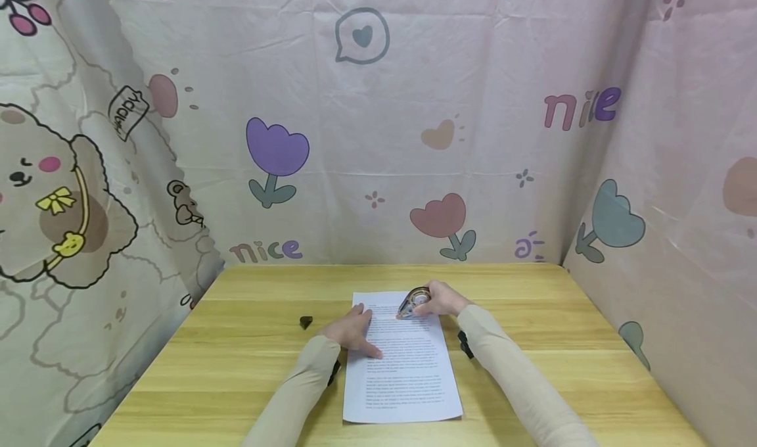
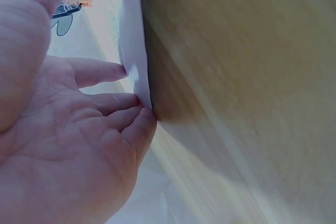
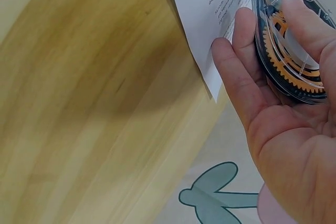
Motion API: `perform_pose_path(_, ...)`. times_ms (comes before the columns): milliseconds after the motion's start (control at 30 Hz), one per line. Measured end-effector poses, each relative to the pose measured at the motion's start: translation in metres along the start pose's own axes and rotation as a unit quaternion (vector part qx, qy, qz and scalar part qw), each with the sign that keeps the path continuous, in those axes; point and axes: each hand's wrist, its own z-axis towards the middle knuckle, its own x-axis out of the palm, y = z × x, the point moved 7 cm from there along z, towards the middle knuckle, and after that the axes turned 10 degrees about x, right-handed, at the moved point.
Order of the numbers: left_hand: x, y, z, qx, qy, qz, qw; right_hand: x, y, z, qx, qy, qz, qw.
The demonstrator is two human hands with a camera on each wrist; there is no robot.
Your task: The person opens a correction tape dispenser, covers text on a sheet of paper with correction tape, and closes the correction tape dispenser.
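Note:
A printed sheet of paper (image 1: pixel 402 394) lies on the wooden table. My right hand (image 1: pixel 443 298) grips a correction tape dispenser (image 1: pixel 416 297), its tip down at the upper lines of print. In the right wrist view the dispenser's clear case (image 3: pixel 294 51) shows an orange toothed wheel, with thumb and fingers around it. My left hand (image 1: pixel 353 332) rests on the sheet's left edge, fingers spread and thumb out over the text. The left wrist view shows the left fingertips (image 2: pixel 137 124) at the paper's edge.
A small dark cap-like piece (image 1: pixel 305 321) lies on the wooden table (image 1: pixel 236 361), left of the left hand. Behind and at both sides of the table hangs a printed cloth (image 1: pixel 367 112) with flowers and lettering.

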Motion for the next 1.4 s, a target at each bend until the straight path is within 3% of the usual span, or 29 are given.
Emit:
perform_pose_path(933,-0.0016,-0.0021,-0.0011,-0.003,0.000,0.002,1.0000,-0.0058,-0.0038,0.0001,-0.004,-0.012,-0.019,0.9997)
perform_pose_path(1400,-0.0011,-0.0013,-0.0006,-0.001,0.001,-0.001,1.0000,-0.0096,-0.0030,-0.0016,-0.024,-0.013,-0.035,0.9990)
